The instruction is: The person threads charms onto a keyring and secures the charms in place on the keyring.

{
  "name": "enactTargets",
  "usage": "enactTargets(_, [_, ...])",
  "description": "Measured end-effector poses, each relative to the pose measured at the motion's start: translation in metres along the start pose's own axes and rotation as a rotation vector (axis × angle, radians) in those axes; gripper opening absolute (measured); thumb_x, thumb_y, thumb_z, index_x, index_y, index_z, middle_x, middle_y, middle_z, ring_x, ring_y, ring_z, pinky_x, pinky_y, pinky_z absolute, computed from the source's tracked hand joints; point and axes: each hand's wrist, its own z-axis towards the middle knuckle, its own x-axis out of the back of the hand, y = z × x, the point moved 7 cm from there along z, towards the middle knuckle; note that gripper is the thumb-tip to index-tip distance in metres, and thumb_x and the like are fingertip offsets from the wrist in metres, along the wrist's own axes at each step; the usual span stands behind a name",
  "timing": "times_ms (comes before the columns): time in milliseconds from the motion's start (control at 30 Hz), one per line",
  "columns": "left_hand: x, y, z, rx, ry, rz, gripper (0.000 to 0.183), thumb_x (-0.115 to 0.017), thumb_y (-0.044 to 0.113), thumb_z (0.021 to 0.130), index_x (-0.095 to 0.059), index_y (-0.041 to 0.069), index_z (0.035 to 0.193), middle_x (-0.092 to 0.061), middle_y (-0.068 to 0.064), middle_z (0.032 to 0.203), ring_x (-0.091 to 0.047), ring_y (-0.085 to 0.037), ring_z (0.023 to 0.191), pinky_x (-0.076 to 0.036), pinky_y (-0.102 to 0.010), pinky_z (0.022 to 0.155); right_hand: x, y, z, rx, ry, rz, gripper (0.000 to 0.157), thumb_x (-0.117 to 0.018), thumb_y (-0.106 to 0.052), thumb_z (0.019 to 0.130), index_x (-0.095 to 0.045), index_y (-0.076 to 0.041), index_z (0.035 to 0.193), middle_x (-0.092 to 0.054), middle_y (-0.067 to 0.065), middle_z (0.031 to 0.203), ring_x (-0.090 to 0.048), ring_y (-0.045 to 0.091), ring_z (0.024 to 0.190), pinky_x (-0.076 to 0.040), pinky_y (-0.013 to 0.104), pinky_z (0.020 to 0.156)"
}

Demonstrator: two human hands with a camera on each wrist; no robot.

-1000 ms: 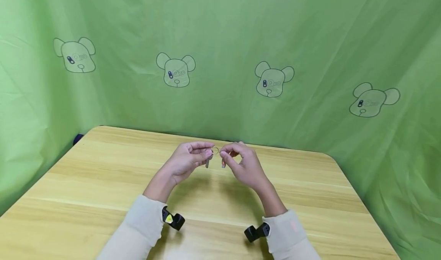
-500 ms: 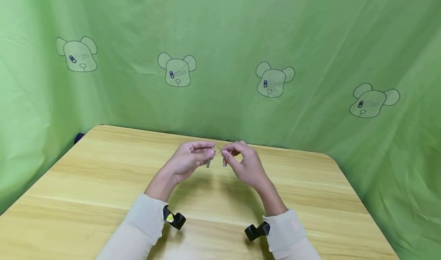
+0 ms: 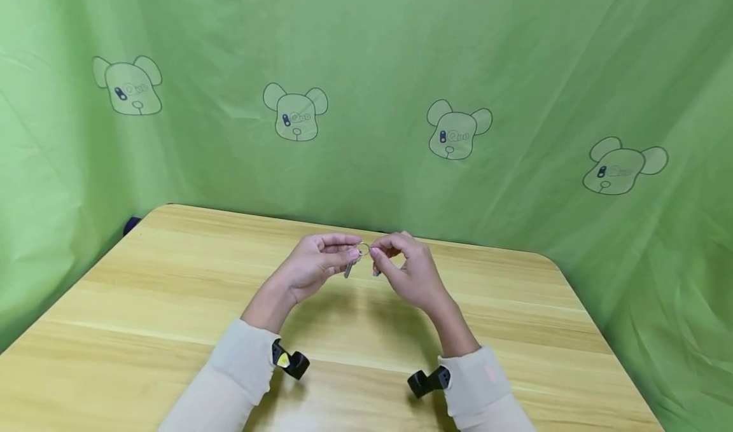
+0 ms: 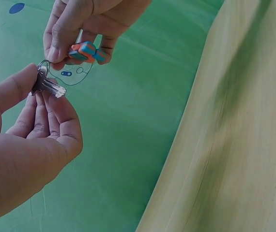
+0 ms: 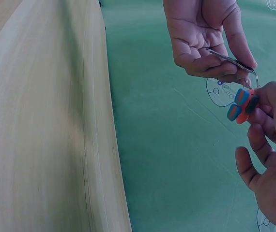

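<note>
Spanning the far side from left to right, a green curtain [image 3: 366,37] printed with animal heads hangs behind the wood-grain bench [image 3: 355,394]. Over the bench's far part, the left hand [image 3: 309,266] has its grip on silvery keys [image 4: 46,86]; to the right, the right hand [image 3: 413,271], a blue-and-orange charm [image 5: 243,98] by its fingers, pinches a thin metal ring [image 5: 256,77].

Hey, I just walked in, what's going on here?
Someone is handling a key ring above a wooden table. The left hand pinches the metal keys close to the ring. The right hand pinches the ring's other side, with an orange-and-blue charm right there too. The grip hides whether the charm is fastened to the ring.
</note>
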Motion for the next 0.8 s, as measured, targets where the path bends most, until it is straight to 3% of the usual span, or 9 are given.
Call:
enactTargets(533, [0.0004, 0.001, 0.0005, -0.002, -0.008, 0.006, 0.036, -0.067, -0.002, 0.097, -0.059, -0.01, 0.131, -0.071, -0.005, 0.106, -0.066, -0.014, 0.093, -0.053, -0.026, 0.084, 0.0012, -0.001, 0.0005, 0.005, -0.011, -0.044, 0.006, -0.068, -0.007, 0.097, -0.071, -0.009, 0.093, -0.064, -0.014, 0.07, -0.059, 0.011, 0.082, -0.048, 0.031, 0.069])
enactTargets(800, [0.0006, -0.0014, 0.0025, -0.004, -0.02, 0.023, 0.042, -0.067, -0.002, 0.096, -0.056, -0.013, 0.135, -0.072, -0.006, 0.108, -0.067, -0.014, 0.094, -0.053, -0.026, 0.085, 0.0012, -0.003, 0.0006, 0.001, -0.025, -0.071, 0.009, -0.069, -0.008, 0.096, -0.07, -0.014, 0.09, -0.064, -0.015, 0.069, -0.06, 0.011, 0.079, -0.049, 0.03, 0.069])
